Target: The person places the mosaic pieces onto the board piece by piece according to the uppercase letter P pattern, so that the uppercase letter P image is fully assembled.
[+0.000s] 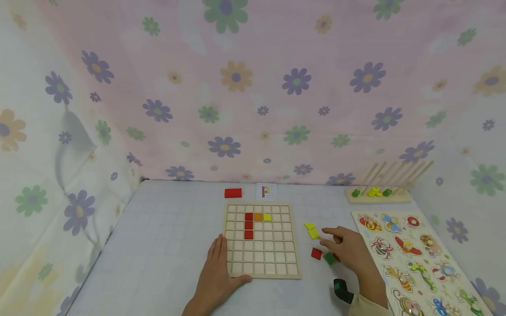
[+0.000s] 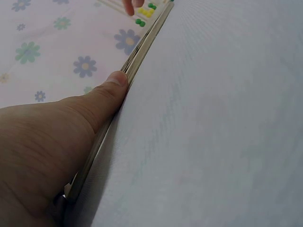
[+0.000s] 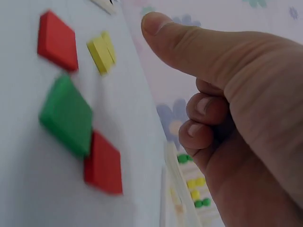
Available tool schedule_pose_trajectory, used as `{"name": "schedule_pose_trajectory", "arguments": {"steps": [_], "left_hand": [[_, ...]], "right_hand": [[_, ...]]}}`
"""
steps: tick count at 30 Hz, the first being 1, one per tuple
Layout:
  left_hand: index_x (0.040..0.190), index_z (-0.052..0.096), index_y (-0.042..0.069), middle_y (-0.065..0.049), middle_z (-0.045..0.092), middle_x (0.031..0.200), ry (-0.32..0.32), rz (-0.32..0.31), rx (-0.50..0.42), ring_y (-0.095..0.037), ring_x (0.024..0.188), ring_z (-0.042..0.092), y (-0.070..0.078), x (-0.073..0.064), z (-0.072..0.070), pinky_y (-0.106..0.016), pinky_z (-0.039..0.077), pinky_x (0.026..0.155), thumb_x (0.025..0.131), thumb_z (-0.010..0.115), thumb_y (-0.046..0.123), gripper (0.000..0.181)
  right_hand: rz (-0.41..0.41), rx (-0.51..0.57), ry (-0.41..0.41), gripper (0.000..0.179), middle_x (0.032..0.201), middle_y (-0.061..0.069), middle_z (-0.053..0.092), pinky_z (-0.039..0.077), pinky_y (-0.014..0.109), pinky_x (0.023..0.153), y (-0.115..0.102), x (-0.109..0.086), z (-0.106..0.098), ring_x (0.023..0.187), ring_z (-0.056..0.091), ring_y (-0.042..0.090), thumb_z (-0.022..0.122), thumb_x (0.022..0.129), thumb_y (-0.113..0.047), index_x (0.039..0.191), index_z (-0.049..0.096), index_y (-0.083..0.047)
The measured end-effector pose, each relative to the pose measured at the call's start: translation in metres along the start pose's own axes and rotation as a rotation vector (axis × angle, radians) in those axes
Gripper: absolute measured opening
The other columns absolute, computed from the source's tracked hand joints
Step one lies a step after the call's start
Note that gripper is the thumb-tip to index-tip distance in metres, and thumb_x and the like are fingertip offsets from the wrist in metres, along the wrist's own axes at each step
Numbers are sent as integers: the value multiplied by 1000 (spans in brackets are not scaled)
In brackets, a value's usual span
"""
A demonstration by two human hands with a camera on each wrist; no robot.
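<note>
A wooden grid board [image 1: 272, 276] lies in front of me in the head view. Three red tiles [image 1: 248, 225] stand in a column on it, with an orange tile [image 1: 258, 217] and a yellow tile [image 1: 267, 217] to the right of the top one. My left hand [image 1: 217, 273] rests along the board's left edge, thumb at its near edge. To the right, my right hand [image 1: 349, 251] hovers beside loose yellow tiles [image 1: 314, 233], thumb and forefinger apart, other fingers curled, holding nothing. Nearer me lie a loose red tile [image 3: 57, 41], a green tile [image 3: 68, 116] and another red tile [image 3: 104, 165].
Behind the board are a red block [image 1: 233, 193] and a small pattern card [image 1: 266, 192]. A peg rack [image 1: 379, 198] with green and yellow beads stands at the back right. An insect puzzle board [image 1: 424, 263] lies along the right side. Flowered cloth hangs around the table.
</note>
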State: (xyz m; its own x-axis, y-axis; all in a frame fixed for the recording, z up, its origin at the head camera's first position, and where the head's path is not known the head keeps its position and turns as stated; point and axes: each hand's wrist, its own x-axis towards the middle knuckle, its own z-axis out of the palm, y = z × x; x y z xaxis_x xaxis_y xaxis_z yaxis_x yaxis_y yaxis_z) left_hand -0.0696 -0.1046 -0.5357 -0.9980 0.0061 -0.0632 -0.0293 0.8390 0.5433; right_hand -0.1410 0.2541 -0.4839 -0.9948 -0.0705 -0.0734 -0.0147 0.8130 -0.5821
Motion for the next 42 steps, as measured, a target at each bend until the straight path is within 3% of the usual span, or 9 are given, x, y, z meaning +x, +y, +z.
{"name": "schedule_pose_trajectory", "arguments": {"steps": [6,11,18,29,33,42], "left_hand": [[162,20,0,-17,19,170,-12,-14,-7,-38,156,21,1,0,-1,-55,36,120,65,83,73,136],[162,19,0,-17,18,171,-17,-23,-20,-38,156,20,1,0,-1,-55,36,120,65,82,73,137],[162,19,-1,-18,18,170,-9,-15,-18,-39,157,19,0,0,-1,-55,35,121,65,81,75,138],[161,21,-1,-18,19,170,-11,-16,-17,-39,156,21,1,-1,-2,-55,37,119,64,82,75,137],[161,21,-1,-18,19,170,-13,-14,-16,-39,156,21,1,-1,-1,-56,38,119,65,82,74,137],[161,20,0,-18,18,170,-8,-10,-13,-39,156,20,1,-1,-1,-55,36,120,65,81,75,137]], "right_hand": [[127,-21,-30,44,74,1,42,29,28,56,20,-15,-15,68,41,17,77,90,-37,126,73,-13],[134,-26,-38,42,71,-1,41,28,26,55,33,-24,-20,64,37,14,77,90,-35,126,73,-13],[211,-21,-75,49,71,1,43,27,29,58,42,-30,-19,69,40,17,80,86,-41,125,74,-12],[256,-39,-108,53,78,3,51,32,32,63,47,-26,-10,79,47,19,85,79,-46,117,77,-10],[258,-49,-111,49,82,3,53,34,32,64,44,-24,-8,82,49,19,84,82,-43,115,77,-9],[224,-74,-90,36,72,2,51,32,31,61,38,-21,-4,73,47,18,76,87,-28,115,75,-6]]}}
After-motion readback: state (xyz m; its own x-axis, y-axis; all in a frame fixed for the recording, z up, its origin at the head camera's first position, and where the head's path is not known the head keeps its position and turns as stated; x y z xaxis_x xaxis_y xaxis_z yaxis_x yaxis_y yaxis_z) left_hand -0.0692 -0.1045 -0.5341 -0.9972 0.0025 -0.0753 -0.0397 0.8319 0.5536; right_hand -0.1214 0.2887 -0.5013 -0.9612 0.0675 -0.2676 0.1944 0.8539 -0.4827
